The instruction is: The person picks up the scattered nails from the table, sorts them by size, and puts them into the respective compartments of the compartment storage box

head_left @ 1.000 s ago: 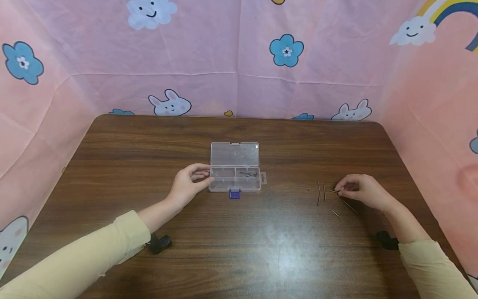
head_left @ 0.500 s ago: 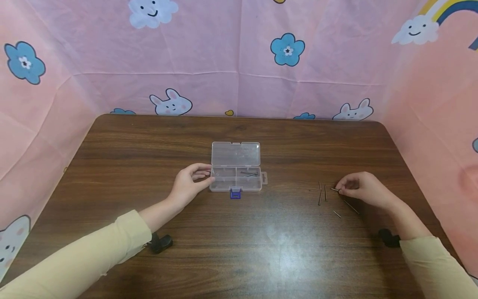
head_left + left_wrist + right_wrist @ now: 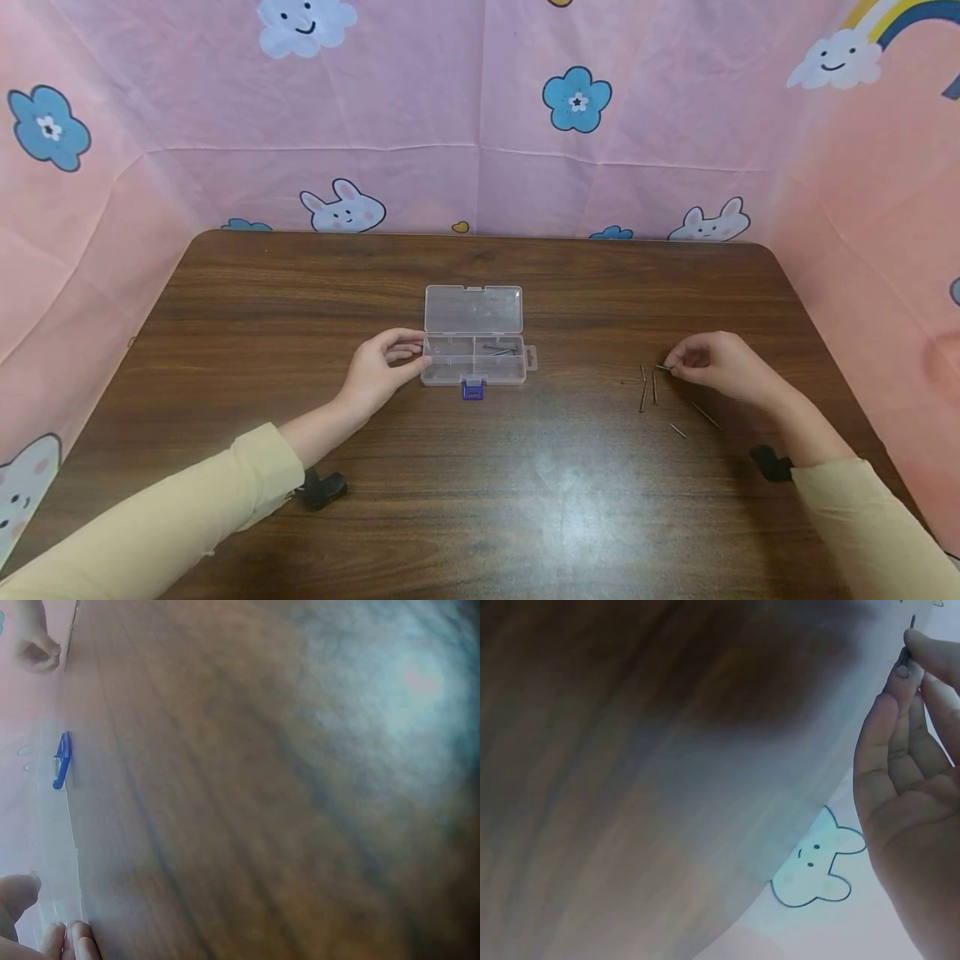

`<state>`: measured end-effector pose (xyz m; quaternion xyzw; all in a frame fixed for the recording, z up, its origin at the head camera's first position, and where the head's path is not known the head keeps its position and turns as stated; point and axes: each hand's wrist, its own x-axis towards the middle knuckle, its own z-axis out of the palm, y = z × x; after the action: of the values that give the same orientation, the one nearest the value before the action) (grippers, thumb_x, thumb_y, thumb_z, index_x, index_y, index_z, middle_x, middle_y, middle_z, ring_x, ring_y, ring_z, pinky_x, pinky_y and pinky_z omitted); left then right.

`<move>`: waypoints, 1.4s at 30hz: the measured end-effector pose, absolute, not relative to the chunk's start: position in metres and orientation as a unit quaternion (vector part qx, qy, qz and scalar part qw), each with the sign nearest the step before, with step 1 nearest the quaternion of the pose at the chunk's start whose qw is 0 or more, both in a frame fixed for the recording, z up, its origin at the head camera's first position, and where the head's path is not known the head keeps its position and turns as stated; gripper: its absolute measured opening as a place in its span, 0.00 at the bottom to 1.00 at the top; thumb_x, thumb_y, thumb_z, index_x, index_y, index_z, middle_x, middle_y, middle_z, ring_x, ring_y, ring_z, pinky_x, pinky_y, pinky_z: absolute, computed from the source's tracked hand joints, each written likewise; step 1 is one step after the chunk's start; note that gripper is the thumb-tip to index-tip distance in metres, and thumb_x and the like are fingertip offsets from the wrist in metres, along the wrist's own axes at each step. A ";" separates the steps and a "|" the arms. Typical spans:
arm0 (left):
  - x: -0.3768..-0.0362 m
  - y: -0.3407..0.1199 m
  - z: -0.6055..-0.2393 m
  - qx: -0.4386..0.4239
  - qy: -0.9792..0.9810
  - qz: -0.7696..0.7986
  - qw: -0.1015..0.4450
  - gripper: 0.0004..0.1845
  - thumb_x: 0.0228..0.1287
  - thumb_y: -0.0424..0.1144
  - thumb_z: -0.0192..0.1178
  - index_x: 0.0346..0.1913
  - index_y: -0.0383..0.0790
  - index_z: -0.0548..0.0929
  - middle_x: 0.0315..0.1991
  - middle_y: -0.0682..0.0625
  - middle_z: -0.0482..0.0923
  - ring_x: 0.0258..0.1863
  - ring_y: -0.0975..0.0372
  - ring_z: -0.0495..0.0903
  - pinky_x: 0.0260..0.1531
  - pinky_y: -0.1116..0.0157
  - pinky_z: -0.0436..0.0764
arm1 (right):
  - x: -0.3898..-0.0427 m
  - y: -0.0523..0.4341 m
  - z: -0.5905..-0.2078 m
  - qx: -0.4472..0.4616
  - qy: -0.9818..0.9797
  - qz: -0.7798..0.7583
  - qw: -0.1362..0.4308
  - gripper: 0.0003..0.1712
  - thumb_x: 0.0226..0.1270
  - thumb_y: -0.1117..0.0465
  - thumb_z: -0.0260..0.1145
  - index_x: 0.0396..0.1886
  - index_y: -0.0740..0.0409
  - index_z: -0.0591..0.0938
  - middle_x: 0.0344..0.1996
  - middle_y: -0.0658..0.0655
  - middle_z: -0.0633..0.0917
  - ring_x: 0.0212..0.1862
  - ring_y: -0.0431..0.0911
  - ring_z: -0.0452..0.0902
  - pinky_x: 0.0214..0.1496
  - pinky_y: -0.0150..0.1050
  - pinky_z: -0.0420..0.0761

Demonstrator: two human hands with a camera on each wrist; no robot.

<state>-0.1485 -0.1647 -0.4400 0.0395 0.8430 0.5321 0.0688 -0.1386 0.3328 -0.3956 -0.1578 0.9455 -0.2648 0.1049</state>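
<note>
A clear plastic compartment box [image 3: 448, 370] stands on the table with its lid [image 3: 472, 310] tipped back and a blue latch [image 3: 472, 390] in front. Several nails [image 3: 501, 350] lie in its back right compartment. My left hand [image 3: 381, 365] holds the box's left end, thumb at the front corner and fingers at the back; the left wrist view shows its fingertips at the box edge. Over at the right, my right hand [image 3: 716, 362] pinches a nail [image 3: 663, 367] between thumb and forefinger. In the right wrist view, the nail's round head [image 3: 903, 672] shows below the fingertips.
Several loose nails [image 3: 655, 388] lie on the brown wooden table [image 3: 525, 500] left of and below the right hand. A clear hanging tab [image 3: 532, 358] juts from the box's right end. Pink printed cloth [image 3: 420, 108] rises behind and beside the table.
My right hand has lifted slightly away and shifted left with the pinched nail, leaving the longer nail below it more exposed. The left hand and box stay in place.
</note>
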 end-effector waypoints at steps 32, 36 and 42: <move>-0.148 -0.166 -0.440 0.034 0.845 0.529 0.073 0.22 0.70 0.32 0.70 0.64 0.31 0.82 0.61 0.34 0.85 0.61 0.44 0.85 0.67 0.50 0.84 | -0.179 0.263 -0.395 -0.203 0.924 -0.309 0.102 0.06 0.70 0.71 0.72 0.41 0.58 0.91 0.38 0.54 0.92 0.38 0.38 0.83 0.38 0.28 0.84; -0.148 -0.165 -0.441 0.035 0.844 0.531 0.072 0.22 0.70 0.31 0.70 0.64 0.31 0.82 0.61 0.34 0.85 0.61 0.44 0.85 0.68 0.50 0.84 | -0.183 0.253 -0.394 -0.208 0.921 -0.314 0.100 0.06 0.70 0.71 0.71 0.41 0.58 0.91 0.37 0.54 0.92 0.38 0.39 0.84 0.39 0.29 0.84; -0.148 -0.165 -0.441 0.036 0.843 0.532 0.071 0.22 0.70 0.31 0.70 0.64 0.30 0.82 0.60 0.34 0.85 0.61 0.44 0.85 0.67 0.51 0.84 | -0.189 0.237 -0.391 -0.210 0.918 -0.323 0.100 0.06 0.71 0.71 0.71 0.41 0.59 0.91 0.39 0.55 0.92 0.41 0.43 0.84 0.42 0.30 0.84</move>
<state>-0.1485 -0.1652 -0.4406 0.0356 0.8429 0.5321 0.0715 -0.1890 0.2374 -0.3910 -0.2095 0.9175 -0.3228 0.1001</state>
